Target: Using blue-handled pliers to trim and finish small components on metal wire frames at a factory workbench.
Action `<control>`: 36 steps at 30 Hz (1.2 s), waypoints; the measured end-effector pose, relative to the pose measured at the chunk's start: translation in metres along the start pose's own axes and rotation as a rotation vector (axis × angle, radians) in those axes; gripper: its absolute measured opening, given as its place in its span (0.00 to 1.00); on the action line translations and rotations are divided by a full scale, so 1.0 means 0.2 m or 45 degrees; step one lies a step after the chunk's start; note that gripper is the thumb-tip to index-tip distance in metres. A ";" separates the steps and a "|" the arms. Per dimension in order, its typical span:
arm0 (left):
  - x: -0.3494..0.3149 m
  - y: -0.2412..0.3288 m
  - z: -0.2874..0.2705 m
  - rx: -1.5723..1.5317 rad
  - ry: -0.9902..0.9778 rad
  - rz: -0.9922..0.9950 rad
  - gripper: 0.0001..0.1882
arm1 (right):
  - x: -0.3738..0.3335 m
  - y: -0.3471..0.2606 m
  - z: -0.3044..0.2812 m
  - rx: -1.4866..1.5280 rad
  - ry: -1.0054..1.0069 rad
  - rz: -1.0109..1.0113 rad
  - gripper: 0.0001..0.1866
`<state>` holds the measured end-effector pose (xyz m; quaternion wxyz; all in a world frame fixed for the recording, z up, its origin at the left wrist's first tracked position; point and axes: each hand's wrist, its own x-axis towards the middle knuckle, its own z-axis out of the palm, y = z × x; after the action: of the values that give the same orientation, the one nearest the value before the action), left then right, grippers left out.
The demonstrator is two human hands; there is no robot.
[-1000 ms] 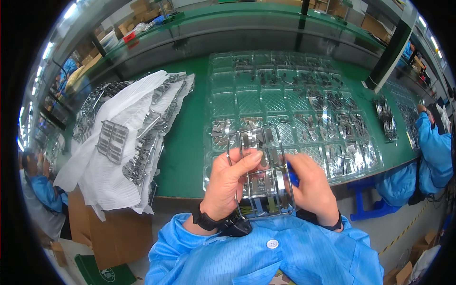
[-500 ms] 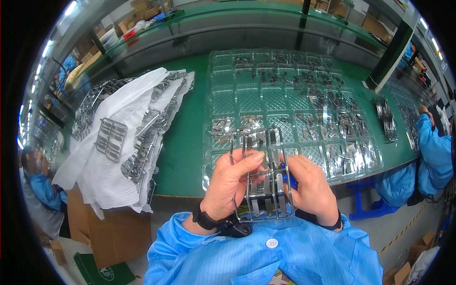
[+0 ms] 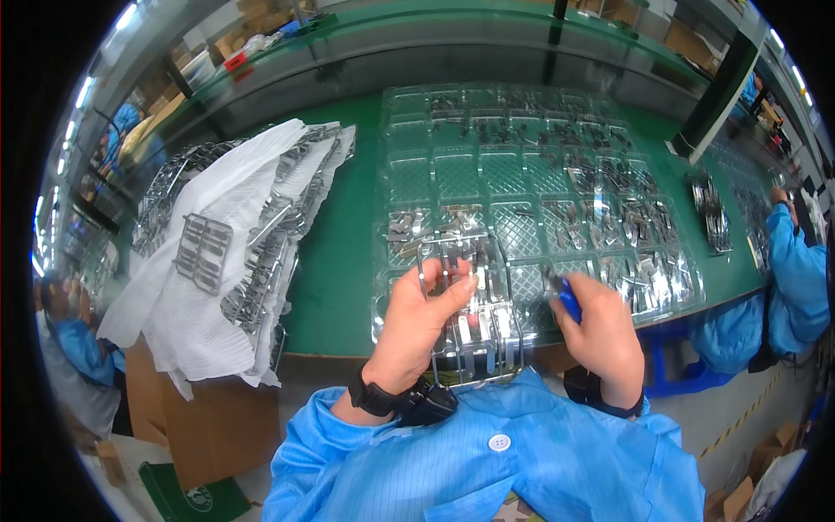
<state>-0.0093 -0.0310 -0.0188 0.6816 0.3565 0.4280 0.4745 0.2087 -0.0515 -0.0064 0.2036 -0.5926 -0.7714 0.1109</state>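
My left hand (image 3: 416, 317) grips a shiny metallic-looking sprue frame (image 3: 513, 324) by its left side, thumb across its upper part. Flat, elongated parts still hang on the frame's bars, which is tilted over the table's front edge. Off to the right of the frame, my right hand (image 3: 600, 331) is closed round blue-handled nippers (image 3: 570, 300). Their dark tip points up and left, blurred, apart from the frame. Beyond both hands lies a clear plastic compartment tray (image 3: 458, 177). Several of its compartments hold small shiny and dark parts.
At left, more sprue frames (image 3: 248, 304) are piled with white wrapping sheets (image 3: 187, 326), one frame (image 3: 204, 252) lying on top. A stack of dark pieces (image 3: 709, 213) stands at right near a post (image 3: 709, 113). A cardboard box (image 3: 213, 426) is below. Co-workers in blue sit at both sides.
My right hand has drawn the nippers away from the frame to the right. The frame has shifted slightly left and tilted in my left hand.
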 end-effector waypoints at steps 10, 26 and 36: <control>-0.01 -0.01 0.03 -0.146 -0.095 0.030 0.13 | 0.07 -0.12 0.08 1.291 0.097 0.203 0.07; -0.05 0.06 0.05 -0.368 -0.089 -0.008 0.10 | 0.05 -0.13 0.07 0.488 0.040 -0.268 0.22; -0.04 0.04 0.03 -0.401 -0.175 -0.017 0.09 | 0.06 -0.15 0.08 0.535 0.064 -0.281 0.23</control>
<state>-0.0075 -0.0361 -0.0065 0.7599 0.2741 0.3032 0.5055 0.1733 -0.0475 -0.0072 0.3524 -0.4519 -0.7861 0.2315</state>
